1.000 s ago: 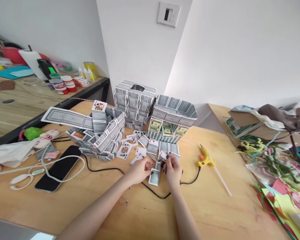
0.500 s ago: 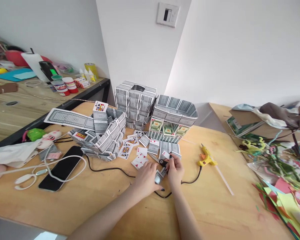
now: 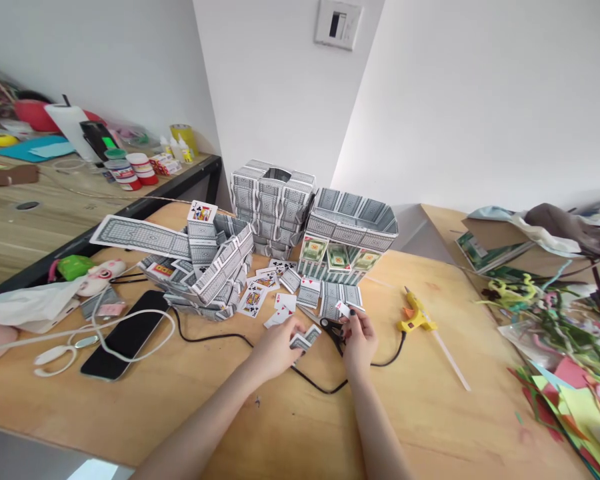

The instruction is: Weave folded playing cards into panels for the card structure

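Observation:
My left hand is closed on folded playing cards, grey patterned backs outward, just above the table. A small playing card showing a red ace is pinched in my right hand. Between the hands lie black-handled scissors, partly behind my right fingers. Beyond them is a flat piece of joined cards. Loose face-up cards are spread to the left, some of them hidden by my left hand.
A yellow glue gun lies at right, its black cord looping before my hands. Card-built boxes stand at the back; another card structure sits left. A phone with a white cable lies left; paper scraps lie right.
My left hand has moved left, drawing the folded cards away from my right hand. My right hand has shifted slightly right with the ace, and more of the scissors shows.

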### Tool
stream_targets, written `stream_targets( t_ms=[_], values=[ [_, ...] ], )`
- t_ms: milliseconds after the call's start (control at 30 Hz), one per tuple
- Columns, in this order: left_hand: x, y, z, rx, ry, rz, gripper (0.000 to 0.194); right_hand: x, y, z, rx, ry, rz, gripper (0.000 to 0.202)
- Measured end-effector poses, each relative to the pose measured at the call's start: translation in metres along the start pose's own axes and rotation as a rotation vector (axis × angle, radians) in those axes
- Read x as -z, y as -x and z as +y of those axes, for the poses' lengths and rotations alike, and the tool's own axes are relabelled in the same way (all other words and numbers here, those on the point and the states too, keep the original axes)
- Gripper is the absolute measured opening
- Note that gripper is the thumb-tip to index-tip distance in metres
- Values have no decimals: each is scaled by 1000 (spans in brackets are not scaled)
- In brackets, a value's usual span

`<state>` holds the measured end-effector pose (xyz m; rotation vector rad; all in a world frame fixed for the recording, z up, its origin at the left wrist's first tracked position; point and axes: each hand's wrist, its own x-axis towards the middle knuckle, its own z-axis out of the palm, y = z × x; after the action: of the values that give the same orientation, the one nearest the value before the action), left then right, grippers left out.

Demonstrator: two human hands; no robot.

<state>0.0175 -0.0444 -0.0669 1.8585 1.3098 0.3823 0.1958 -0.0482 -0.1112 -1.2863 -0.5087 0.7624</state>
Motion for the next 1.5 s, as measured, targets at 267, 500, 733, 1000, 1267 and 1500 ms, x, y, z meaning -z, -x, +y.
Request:
stream_targets(
  t_ms=[267,500,733,1000,1267,1500],
  values=[
    [25,-6,-29,121,622,183,28,-3,1,-1,-2,33,-51,31],
    [16,-9,-19,211,891,140,24,-4,5,-1,5,106,-98,32],
    [6,-16,-24,234,839,245,18,-5,8,-2,29,177,-122,34],
    [1,-30,-33,200,600,388,20,-6,7,2,27,188,-134,37],
    [8,-36,-33,220,546,393,21,-7,7,2,24,200,-120,37],
    [31,-29,-44,33,-130,558,37,-7,8,1,37,227,-122,36]
  ],
)
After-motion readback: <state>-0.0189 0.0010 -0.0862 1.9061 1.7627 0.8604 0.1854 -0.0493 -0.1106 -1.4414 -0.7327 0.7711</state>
